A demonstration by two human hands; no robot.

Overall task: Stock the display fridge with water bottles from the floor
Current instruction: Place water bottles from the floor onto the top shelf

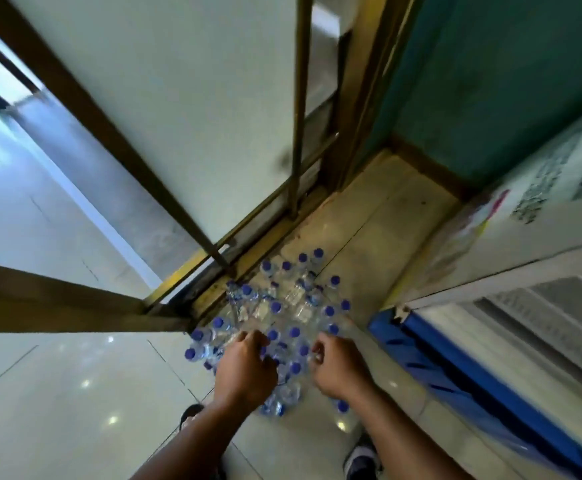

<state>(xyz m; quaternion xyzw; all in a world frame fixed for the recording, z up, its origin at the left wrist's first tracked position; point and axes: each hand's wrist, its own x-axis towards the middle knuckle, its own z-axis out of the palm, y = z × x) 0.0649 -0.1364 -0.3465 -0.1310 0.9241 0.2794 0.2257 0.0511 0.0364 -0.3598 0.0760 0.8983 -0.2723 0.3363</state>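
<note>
Many water bottles [282,317] with blue caps stand and lie in one loose group on the floor [57,393]. From this I judge that the stocking is far from finished, because a large part of the stock is not yet carried over. How many bottles are already inside the display fridge [532,216] I cannot tell. The head view shows only its white outer side with printed stickers, a ribbed part below it and the blue base [455,368], all at the right. No shelf is plainly visible.

Both hands are low over the near side of the group, apart from each other, with some bottles between them. The left hand [244,368] has its fingers bent down onto the bottles. The right hand [341,368] has its fingers curled at the caps just beside it. The picture is blurred here, so I cannot tell if either hand really grips a bottle. In my judgement the step in hand is picking up the next bottles.

The floor is of pale glossy tiles that reflect lamps; on the far side the tiles look yellowish and worn. The bottles are close to the metal track of a glass door [185,116] with a brown frame, at the left and far side. A teal wall [490,81] is at the far right, behind the fridge. One shoe [362,455] shows at the near edge.
</note>
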